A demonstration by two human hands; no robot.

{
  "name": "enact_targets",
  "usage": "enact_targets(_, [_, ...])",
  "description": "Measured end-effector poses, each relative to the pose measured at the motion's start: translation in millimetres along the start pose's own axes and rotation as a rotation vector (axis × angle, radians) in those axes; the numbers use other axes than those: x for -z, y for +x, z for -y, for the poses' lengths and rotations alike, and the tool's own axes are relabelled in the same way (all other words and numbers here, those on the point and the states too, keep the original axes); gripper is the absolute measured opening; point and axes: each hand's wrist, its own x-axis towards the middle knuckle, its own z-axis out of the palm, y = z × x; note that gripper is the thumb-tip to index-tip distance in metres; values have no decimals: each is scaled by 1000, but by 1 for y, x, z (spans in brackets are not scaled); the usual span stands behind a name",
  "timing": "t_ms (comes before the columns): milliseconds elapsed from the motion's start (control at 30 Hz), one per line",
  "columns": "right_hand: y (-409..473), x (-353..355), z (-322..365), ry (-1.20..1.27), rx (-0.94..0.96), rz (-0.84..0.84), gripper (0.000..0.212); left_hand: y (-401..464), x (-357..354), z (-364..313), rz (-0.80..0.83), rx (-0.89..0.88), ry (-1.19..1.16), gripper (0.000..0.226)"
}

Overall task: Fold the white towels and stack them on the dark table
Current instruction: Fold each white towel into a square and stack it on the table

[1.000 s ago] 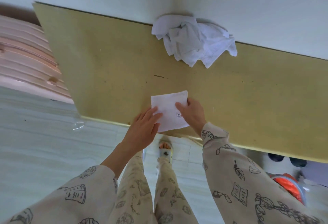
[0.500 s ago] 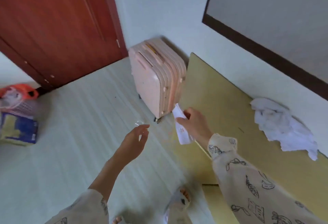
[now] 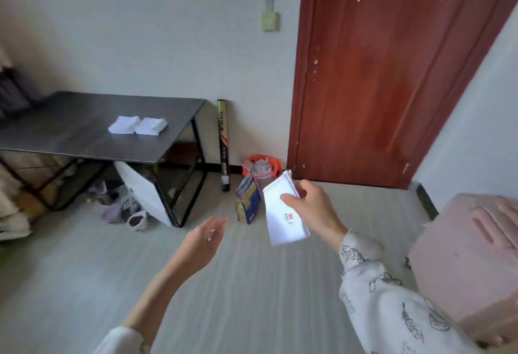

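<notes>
My right hand [image 3: 314,210] pinches a folded white towel [image 3: 283,216] with a small label, held in the air over the floor. My left hand [image 3: 203,241] hangs empty beside it, fingers relaxed. The dark table [image 3: 70,135] stands at the left against the wall. Two stacks of folded white towels [image 3: 137,125] lie side by side on its top, well away from both hands.
A pink suitcase [image 3: 471,255] stands at the right. A red-brown door [image 3: 392,73] is ahead. A blue bag [image 3: 248,199], an orange basket [image 3: 260,168] and a black tube [image 3: 223,143] sit near the wall. Shoes [image 3: 134,219] and a white board [image 3: 140,191] lie under the table.
The view has swung from the yellow table past the suitcase to the dark table. My right hand lifted the folded towel off the yellow table; my left hand let go.
</notes>
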Motion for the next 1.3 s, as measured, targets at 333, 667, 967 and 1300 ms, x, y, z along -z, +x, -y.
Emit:
enact_targets(333, [136, -210, 157, -48, 288, 313, 20, 69, 189, 143, -217, 189, -49, 27])
enact_targets(667, [292, -382, 276, -26, 370, 436, 24, 197, 340, 259, -285, 293, -235, 24])
enact_targets(967, [416, -518, 326, 31, 316, 515, 25, 336, 416, 361, -146, 378, -817, 45])
enact_targets(1300, [560, -611, 321, 136, -52, 396, 29, 520, 472, 446, 77, 348, -1053, 40])
